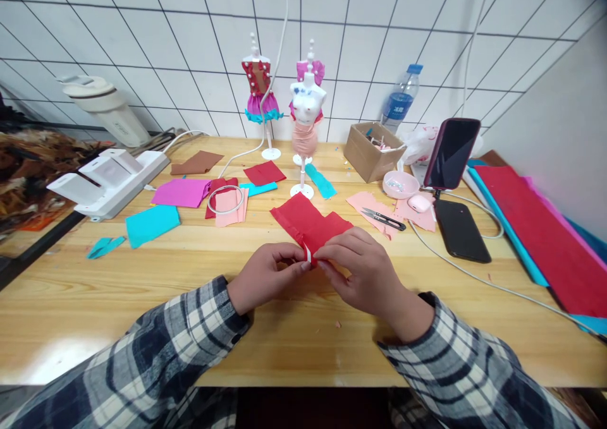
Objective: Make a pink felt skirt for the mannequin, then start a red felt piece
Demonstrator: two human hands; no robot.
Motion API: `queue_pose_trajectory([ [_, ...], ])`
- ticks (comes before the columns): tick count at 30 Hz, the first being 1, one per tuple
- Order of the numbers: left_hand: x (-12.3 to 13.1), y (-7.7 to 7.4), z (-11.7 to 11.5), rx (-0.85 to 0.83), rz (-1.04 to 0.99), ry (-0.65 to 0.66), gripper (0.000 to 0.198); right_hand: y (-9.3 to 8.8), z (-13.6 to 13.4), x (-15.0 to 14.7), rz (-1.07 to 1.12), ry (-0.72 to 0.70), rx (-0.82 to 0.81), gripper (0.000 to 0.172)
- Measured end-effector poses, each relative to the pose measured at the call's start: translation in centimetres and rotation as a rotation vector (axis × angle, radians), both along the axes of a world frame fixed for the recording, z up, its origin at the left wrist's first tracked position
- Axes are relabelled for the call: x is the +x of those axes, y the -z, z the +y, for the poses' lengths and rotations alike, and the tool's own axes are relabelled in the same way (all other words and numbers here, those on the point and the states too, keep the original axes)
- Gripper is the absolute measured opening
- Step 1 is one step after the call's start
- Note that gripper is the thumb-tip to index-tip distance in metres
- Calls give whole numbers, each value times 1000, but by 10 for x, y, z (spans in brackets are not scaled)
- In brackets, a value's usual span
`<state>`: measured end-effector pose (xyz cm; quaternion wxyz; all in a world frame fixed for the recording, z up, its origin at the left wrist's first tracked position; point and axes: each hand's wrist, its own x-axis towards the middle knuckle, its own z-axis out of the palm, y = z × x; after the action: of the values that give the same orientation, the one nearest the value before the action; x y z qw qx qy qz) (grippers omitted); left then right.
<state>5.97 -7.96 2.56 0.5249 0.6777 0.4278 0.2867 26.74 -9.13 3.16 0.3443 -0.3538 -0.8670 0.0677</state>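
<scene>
Between both hands is a piece of red crepe paper (303, 217), its far part spread over the table and its near corner lifted. My left hand (270, 271) pinches that corner between thumb and forefinger. A short white strip (308, 253) curls up at the pinched spot; whether it is tape I cannot tell. Close on the right, my right hand (363, 268) has thumb and fingertips closed on the same red edge. Beyond the paper stands a small white dress form (308, 103) wrapped in peach material at the hips. Black thread snips (384, 218) lie on peach scraps to the right.
Two dressed forms, one in a red top (258, 78), stand by the tiled wall. Turquoise (152, 225) and magenta pieces (180, 193) lie left, near a power strip (118, 182). Rightward are a cardboard box (372, 157), a phone (462, 230), a cable and coloured sheets (545, 227).
</scene>
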Motion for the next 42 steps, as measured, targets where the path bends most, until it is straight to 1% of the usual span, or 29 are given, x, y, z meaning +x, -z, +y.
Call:
queue_pose_trajectory([
  [2,1,-2,-2,76,34,0,25,0,0,-1,19,-9,-14,10],
  [9,0,-2,-3,262,46,50,18,4,2,-2,13,3,-34,11],
  [12,0,-1,-3,290,59,27,17,4,2,-1,5,17,-45,11],
  [16,1,-1,-4,312,106,-40,15,3,0,-2,-6,68,-24,11],
  [20,2,-1,-6,330,141,-73,16,3,-2,-4,-41,77,-28,12],
  [23,2,-1,-6,353,153,-83,16,4,-4,-6,-11,102,-82,11],
  [27,2,1,-8,397,177,-102,14,5,-5,-11,86,142,-221,7],
  [32,3,2,-9,438,206,-114,13,4,-3,-13,141,186,-351,6],
  [36,4,1,-9,441,203,-105,13,4,-2,-13,177,195,-399,10],
  [42,4,3,-9,436,176,-106,12,5,-1,-14,187,199,-419,9],
])
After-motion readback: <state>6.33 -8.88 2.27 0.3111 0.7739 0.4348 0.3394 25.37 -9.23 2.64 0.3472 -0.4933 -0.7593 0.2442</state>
